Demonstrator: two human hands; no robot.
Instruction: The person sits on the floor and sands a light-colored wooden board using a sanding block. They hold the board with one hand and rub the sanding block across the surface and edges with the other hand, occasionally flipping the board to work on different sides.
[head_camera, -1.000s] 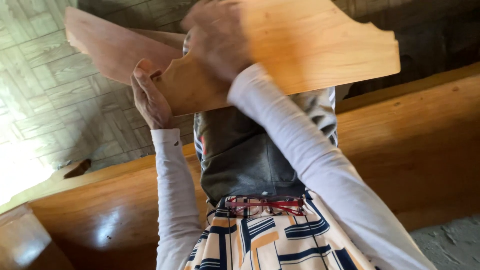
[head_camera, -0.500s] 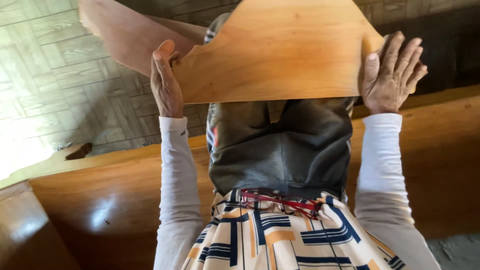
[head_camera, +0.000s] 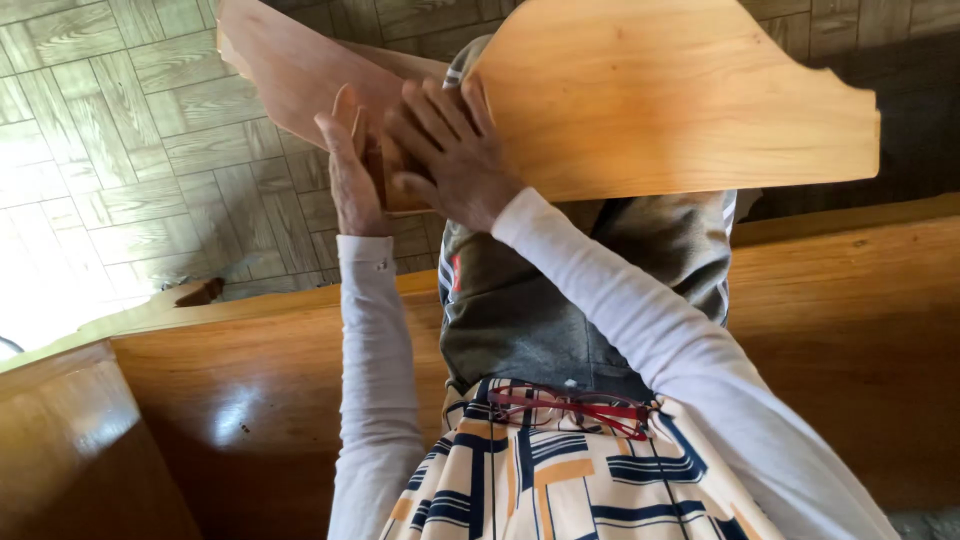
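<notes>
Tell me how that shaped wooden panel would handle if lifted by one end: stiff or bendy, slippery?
The wooden panel looks like flat solid board with a cut profile, so probably stiff. Its sheen suggests a smooth, possibly slippery face. It is wide, and both the left hand and right hand are at one end, so it may lever downward.
</notes>
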